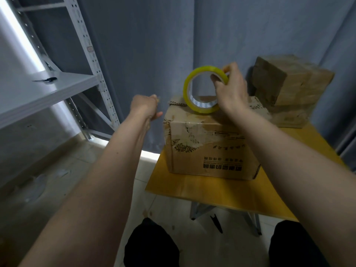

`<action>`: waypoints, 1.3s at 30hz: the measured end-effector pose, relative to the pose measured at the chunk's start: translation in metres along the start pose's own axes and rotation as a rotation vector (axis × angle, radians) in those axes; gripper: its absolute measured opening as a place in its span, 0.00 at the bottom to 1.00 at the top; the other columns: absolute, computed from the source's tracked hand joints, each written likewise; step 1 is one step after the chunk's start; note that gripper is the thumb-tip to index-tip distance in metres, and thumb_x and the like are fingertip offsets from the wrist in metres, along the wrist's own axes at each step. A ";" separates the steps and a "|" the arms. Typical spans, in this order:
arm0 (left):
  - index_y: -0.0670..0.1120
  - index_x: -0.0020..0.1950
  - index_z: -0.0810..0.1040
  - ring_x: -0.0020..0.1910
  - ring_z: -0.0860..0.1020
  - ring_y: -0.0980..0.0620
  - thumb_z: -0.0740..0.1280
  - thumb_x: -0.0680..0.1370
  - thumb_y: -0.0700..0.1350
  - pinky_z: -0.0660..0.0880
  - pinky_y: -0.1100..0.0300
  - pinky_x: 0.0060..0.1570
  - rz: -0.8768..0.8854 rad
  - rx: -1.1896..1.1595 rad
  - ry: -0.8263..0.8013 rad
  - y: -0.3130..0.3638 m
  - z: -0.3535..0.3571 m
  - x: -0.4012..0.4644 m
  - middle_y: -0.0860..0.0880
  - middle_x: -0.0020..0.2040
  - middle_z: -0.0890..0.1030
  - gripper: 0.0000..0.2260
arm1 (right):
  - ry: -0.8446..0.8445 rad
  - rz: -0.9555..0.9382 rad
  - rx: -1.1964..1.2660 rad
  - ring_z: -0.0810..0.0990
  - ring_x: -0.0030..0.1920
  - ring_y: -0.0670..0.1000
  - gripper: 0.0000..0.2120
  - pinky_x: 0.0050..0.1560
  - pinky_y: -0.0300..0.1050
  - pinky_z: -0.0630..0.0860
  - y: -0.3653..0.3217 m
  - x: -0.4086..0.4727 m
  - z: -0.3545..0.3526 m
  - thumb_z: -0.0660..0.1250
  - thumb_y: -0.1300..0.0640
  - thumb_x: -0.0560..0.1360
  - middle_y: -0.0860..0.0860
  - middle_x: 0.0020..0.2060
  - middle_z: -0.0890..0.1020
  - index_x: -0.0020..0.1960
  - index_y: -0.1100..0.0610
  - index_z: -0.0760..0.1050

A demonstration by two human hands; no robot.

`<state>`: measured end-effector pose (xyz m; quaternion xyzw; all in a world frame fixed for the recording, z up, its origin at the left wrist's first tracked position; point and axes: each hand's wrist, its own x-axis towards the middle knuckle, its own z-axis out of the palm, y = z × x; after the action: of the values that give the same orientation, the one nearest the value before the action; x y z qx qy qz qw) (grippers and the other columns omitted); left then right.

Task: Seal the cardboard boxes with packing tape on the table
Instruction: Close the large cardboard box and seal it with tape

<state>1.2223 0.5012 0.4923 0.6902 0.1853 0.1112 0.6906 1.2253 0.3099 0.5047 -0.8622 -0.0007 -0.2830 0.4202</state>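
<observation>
Tape: yellowish, see-through roll of packing tape (204, 89) stands on edge on top of the nearer box, at its far side; right hand (230, 87) grips its upper right rim, thumb inside the ring and fingers over the outside.
Box in hand: worn brown cardboard box with dark print (210, 143) sits on the desk, flaps down; whether a strip already lies along its seam I cannot tell.
Left hand: left hand (147, 106) hovers just left of the box's top corner, fingers curled in; it may pinch a pulled-out tape end, but no strip shows, so what it holds I cannot tell.
Handling: roll is likely light and stiff, its film thin, slippery outside, quick to stick to itself; best held through the core, free end pulled taut. Box looks soft and dented at the corners, so press gently along the seam.
Other boxes: stacked brown cardboard boxes (289, 85) stand behind, at the desk's far right corner.
Desk: small yellow-topped wooden desk (212, 191) on metal legs.
Surroundings: grey metal shelving rack (57, 85) to the left; grey curtain (154, 45) behind.
</observation>
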 end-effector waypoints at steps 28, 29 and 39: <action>0.43 0.33 0.70 0.29 0.68 0.51 0.63 0.78 0.39 0.68 0.61 0.26 -0.101 0.099 -0.024 -0.058 0.010 0.049 0.46 0.32 0.70 0.13 | -0.017 -0.259 -0.289 0.77 0.58 0.61 0.22 0.52 0.55 0.72 -0.010 0.017 0.028 0.61 0.62 0.75 0.55 0.56 0.81 0.66 0.46 0.73; 0.43 0.31 0.69 0.28 0.67 0.51 0.64 0.78 0.38 0.66 0.60 0.26 -0.101 0.104 -0.046 -0.061 0.012 0.046 0.47 0.30 0.68 0.15 | -0.017 -0.260 -0.287 0.77 0.57 0.61 0.22 0.52 0.55 0.72 -0.010 0.016 0.028 0.61 0.62 0.75 0.55 0.56 0.81 0.66 0.46 0.73; 0.47 0.27 0.62 0.26 0.62 0.53 0.63 0.78 0.37 0.60 0.62 0.26 0.014 0.196 -0.176 -0.072 0.020 0.027 0.53 0.22 0.64 0.21 | -0.032 -0.117 0.035 0.78 0.55 0.54 0.22 0.52 0.47 0.74 0.002 0.007 0.033 0.62 0.61 0.74 0.48 0.53 0.81 0.64 0.43 0.73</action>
<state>1.2478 0.4924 0.4176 0.7626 0.1292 0.0363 0.6327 1.2475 0.3310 0.4904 -0.8575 -0.0628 -0.2934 0.4180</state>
